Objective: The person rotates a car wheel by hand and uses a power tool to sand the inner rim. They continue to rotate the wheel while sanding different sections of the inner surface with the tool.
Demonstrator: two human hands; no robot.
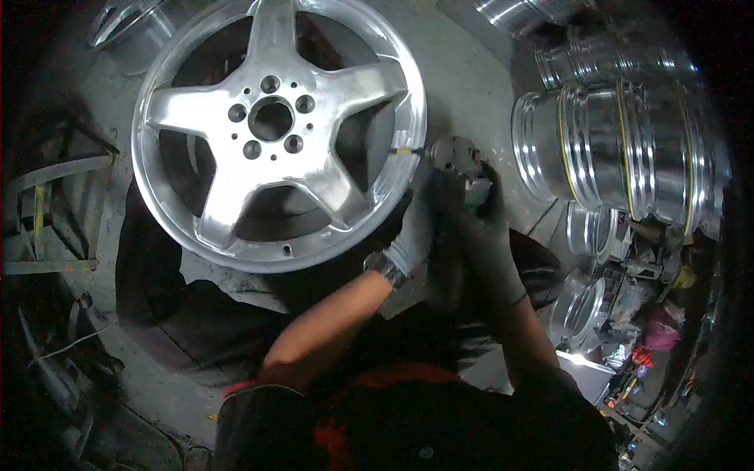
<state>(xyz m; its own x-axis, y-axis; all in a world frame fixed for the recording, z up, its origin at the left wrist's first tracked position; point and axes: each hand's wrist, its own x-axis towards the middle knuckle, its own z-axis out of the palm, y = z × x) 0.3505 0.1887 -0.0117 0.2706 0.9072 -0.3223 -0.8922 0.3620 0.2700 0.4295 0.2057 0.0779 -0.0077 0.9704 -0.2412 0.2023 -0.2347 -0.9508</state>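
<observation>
A polished five-spoke alloy wheel rim (236, 169) lies face up in front of me, near my knees. Just off its right edge is a grey power tool (458, 155), which looks like a grinder. The tool's narrow tip with a yellow band (404, 151) reaches over the rim's lip by a spoke gap. My right hand (483, 216), in a dark grey glove, is wrapped around the tool's body. My left hand (416, 224), gloved in lighter grey with a watch (385, 269) at the wrist, is closed on the tool's near side. Shadow hides most of its fingers.
Stacked shiny wheel barrels (601, 149) stand at the right, with smaller rings (577, 306) and mixed clutter below them. A metal frame (63, 169) is on the left. Another shiny rim (133, 35) sits at the upper left on the grey floor (471, 86).
</observation>
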